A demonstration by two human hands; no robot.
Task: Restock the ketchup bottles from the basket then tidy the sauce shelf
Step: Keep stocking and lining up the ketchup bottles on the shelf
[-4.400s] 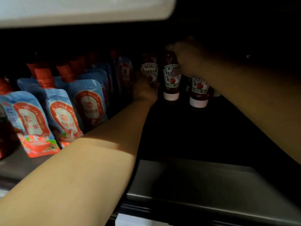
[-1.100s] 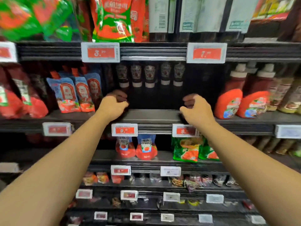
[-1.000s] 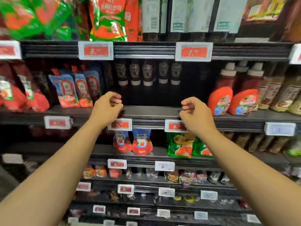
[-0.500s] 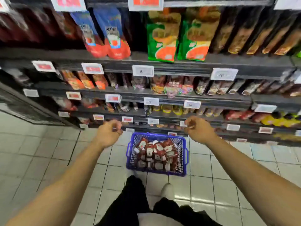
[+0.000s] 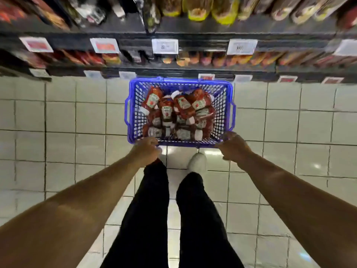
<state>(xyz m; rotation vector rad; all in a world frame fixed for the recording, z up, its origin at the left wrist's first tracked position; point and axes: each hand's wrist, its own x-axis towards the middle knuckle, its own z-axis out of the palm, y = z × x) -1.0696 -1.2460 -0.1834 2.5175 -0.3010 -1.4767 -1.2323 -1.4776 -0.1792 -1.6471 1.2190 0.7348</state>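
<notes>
Hands [image 5: 146,149] now nearer red-bottle-heaped blue basket [image 5: 131,105]

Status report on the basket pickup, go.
Left hand and right hand at the near rim of the blue basket, fingers curled, grip unclear. Ketchup bottles piled inside. Basket on floor tiles; nothing blocking.

Blue lattice-walled basket [image 5: 133,105] holding red ketchup bottles [image 5: 182,111] with white caps and green-white labels; cream square-tiled floor [image 5: 58,117]; black trousers [image 5: 195,219]; white shoe [image 5: 197,161].
</notes>
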